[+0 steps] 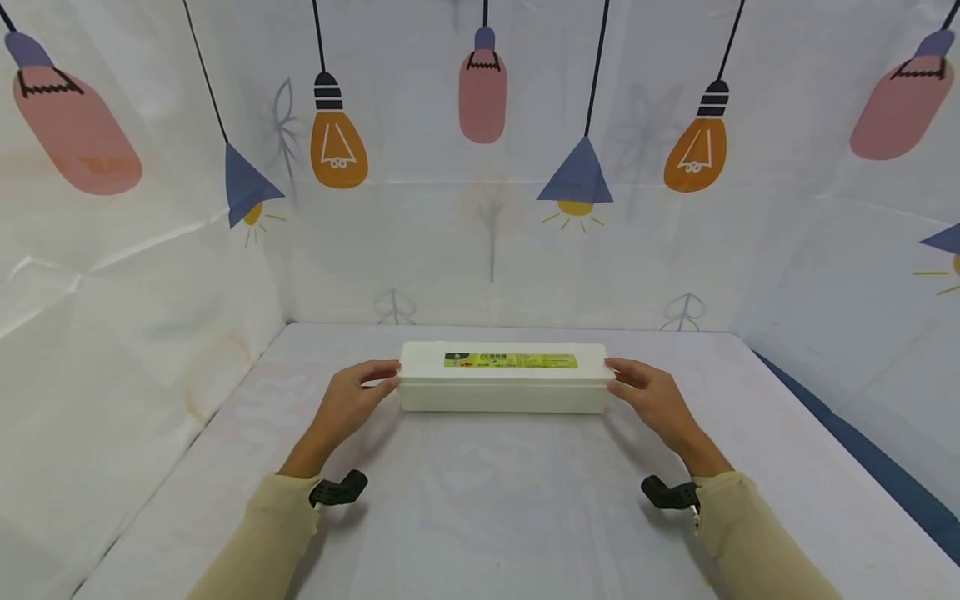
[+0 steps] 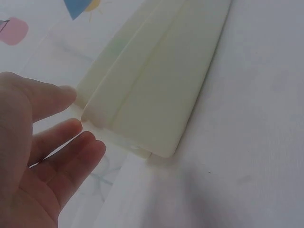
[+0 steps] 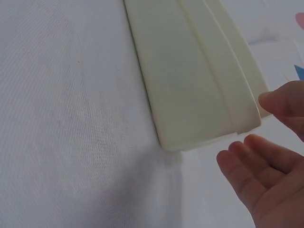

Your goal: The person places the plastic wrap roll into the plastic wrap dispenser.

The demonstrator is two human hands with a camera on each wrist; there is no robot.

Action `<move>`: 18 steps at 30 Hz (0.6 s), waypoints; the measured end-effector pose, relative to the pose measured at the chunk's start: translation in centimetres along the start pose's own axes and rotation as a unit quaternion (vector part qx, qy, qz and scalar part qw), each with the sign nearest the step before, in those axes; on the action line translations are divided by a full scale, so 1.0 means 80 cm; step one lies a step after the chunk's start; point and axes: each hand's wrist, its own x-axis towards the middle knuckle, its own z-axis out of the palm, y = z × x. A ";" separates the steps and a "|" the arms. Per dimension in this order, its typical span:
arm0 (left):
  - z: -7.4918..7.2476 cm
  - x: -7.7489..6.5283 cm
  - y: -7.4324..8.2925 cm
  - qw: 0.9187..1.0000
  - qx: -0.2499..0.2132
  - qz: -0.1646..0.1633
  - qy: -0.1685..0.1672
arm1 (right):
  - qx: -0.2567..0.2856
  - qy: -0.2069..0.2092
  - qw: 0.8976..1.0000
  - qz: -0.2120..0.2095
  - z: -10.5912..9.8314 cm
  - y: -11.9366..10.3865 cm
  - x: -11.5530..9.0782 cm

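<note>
A long white lidded box (image 1: 502,398) sits crosswise on the table, its lid (image 1: 427,371) in place and a green and yellow label (image 1: 511,360) on top. My left hand (image 1: 351,402) is at the box's left end, thumb and fingertips right at the lid's edge. At the opposite end, my right hand (image 1: 654,402) mirrors it. In the left wrist view, the fingers (image 2: 71,166) are spread and slightly bent beside the lid's end. The right wrist view shows the thumb (image 3: 280,99) by the lid's corner and the other fingers loosely extended below.
A white cloth covers the table (image 1: 480,508). White sheeting (image 1: 420,250) printed with hanging lamps and bulbs encloses the back and sides. Dark bands (image 1: 339,490) sit at both wrists, next to beige sleeves. A blue strip (image 1: 847,442) shows past the table's right edge.
</note>
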 end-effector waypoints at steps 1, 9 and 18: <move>0.000 0.000 0.000 1.000 0.000 -0.001 0.001 | -0.001 -0.001 1.000 0.000 -0.001 -0.001 -0.001; -0.008 -0.003 -0.003 1.000 0.020 -0.008 0.006 | -0.005 -0.001 1.000 0.008 -0.003 -0.002 -0.007; -0.016 -0.008 0.000 1.000 0.030 0.003 0.000 | -0.014 0.019 1.000 0.002 -0.003 -0.003 -0.009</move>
